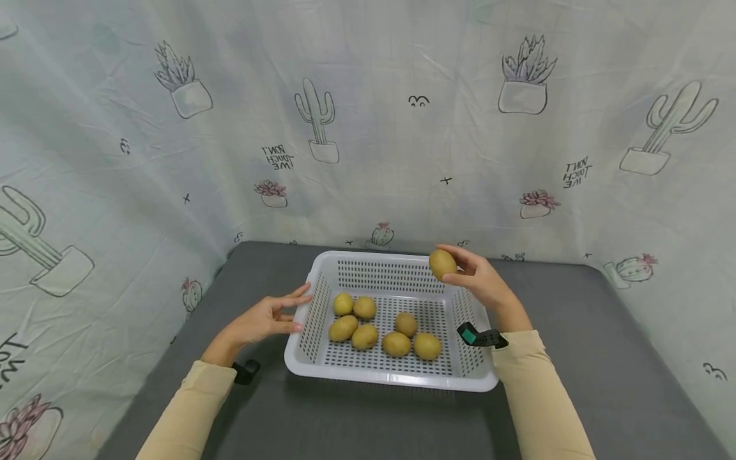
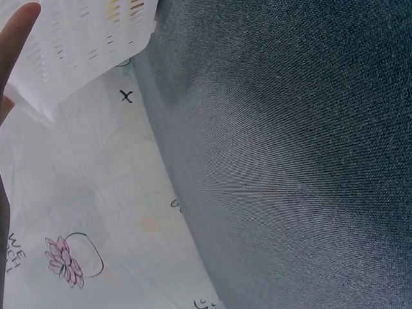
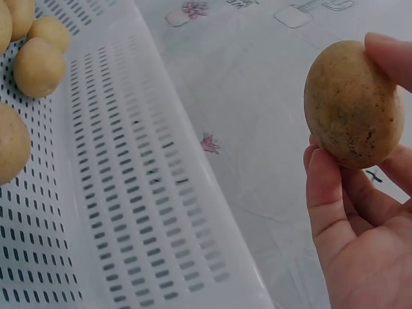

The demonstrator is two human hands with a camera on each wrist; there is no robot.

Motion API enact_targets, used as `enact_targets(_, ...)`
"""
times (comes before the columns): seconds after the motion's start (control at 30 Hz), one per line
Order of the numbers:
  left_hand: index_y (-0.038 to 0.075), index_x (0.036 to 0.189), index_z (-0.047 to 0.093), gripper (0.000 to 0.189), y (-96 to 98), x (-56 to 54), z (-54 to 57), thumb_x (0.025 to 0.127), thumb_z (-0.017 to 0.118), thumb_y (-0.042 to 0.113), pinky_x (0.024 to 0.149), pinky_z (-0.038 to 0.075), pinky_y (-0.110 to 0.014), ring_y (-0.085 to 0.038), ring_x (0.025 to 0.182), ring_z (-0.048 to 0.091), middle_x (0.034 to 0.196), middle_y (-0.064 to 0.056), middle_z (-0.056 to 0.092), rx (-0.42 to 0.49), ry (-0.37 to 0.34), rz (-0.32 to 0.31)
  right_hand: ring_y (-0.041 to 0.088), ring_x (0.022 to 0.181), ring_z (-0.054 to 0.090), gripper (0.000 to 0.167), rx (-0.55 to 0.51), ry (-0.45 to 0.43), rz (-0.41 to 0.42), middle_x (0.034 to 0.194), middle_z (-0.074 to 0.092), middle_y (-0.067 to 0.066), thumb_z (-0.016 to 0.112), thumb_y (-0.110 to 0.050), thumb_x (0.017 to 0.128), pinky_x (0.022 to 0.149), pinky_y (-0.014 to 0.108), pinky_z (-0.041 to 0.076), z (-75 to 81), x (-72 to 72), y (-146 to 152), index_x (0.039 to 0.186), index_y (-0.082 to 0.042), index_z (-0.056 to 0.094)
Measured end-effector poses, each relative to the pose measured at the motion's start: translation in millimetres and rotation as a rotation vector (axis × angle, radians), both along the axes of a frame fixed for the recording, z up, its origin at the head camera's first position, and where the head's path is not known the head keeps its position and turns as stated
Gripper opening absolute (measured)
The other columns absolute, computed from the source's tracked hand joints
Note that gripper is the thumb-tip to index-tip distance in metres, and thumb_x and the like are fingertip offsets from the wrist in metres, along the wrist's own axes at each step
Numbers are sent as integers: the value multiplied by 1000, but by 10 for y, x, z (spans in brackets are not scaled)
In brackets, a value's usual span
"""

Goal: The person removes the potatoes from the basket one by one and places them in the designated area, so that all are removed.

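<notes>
A white perforated plastic basket (image 1: 397, 379) sits on the grey table, with several potatoes (image 1: 397, 344) on its floor. Above the basket's back right corner, my right hand (image 1: 482, 281) holds a single potato (image 1: 442, 264) between thumb and fingers. In the right wrist view this potato (image 3: 353, 106) shows brown skin with dark specks, raised outside the basket wall. My left hand (image 1: 269, 318) is at the basket's left rim, fingers extended and the fingertips touching it. Only a finger (image 2: 14, 42) and a bit more of that hand appear in the left wrist view, beside the basket wall.
The dark grey table (image 1: 356, 428) extends around the basket. Behind it and at both sides hangs a pale curtain (image 1: 379, 160) printed with cacti and succulents. Black straps (image 1: 482, 336) are on both wrists.
</notes>
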State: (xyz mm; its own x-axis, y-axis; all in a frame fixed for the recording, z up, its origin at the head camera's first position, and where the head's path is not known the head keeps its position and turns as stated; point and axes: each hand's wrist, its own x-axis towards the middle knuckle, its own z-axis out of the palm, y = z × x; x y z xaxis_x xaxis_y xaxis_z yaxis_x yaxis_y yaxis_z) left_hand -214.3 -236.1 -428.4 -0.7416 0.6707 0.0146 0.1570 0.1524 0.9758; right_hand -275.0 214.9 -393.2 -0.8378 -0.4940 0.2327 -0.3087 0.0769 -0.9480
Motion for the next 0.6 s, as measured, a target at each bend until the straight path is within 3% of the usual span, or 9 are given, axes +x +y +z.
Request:
enact_targets(0.2, -13, 144, 23, 70, -7, -8, -14, 89, 63, 3, 86, 53, -29, -38, 117, 54, 156, -21, -8, 9, 7, 5, 7, 106, 57, 57, -55, 7, -17, 128, 49, -4, 57, 3, 90, 82, 21, 51, 9, 63, 137, 143, 5, 35)
enact_targets(0.43, -11, 144, 23, 71, 0, -14, 0, 89, 64, 4, 86, 53, -30, -45, 119, 49, 157, -19, -8, 0, -17, 8, 7, 107, 57, 56, -160, 36, 3, 128, 51, -2, 54, 9, 90, 84, 20, 50, 48, 169, 354, 143, 6, 35)
enact_targets(0.6, -9, 145, 24, 72, 1, -12, 7, 88, 65, 5, 85, 53, -30, -43, 118, 51, 158, -16, -7, -11, -34, 22, 7, 110, 56, 57, -186, 47, -43, 130, 49, -1, 51, 12, 90, 86, 18, 49, 38, 280, 558, 143, 6, 34)
